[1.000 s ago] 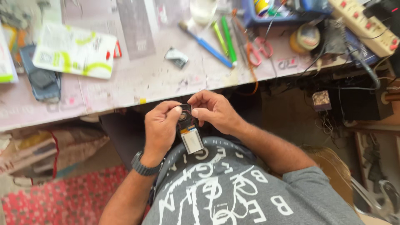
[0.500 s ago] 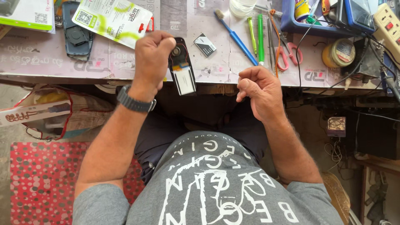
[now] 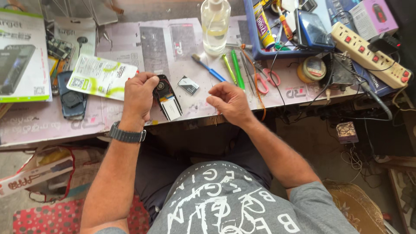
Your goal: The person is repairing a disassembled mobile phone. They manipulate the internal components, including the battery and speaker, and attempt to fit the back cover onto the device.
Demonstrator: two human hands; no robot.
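My left hand (image 3: pixel 138 96) grips a small opened phone (image 3: pixel 166 102), black with a white battery showing, held just above the near edge of the workbench (image 3: pixel 43 123). My right hand (image 3: pixel 229 101) hovers to its right with the fingers curled loosely; I cannot tell whether it pinches something tiny. A small black-and-white part (image 3: pixel 188 85) lies on the bench between the two hands. A dark watch sits on my left wrist.
Near my right hand lie a blue-handled brush (image 3: pixel 210 69), green pens (image 3: pixel 236 68), red scissors (image 3: pixel 264 80) and a clear spray bottle (image 3: pixel 215 24). A blue tray (image 3: pixel 255 43) of tools, a power strip (image 3: pixel 368 53), phone packaging (image 3: pixel 102 77) and a dark phone (image 3: pixel 73 102) crowd the bench.
My hands were together at my lap on the phone; the left lifted it up to the bench edge, and the right let go and moved apart to the right.
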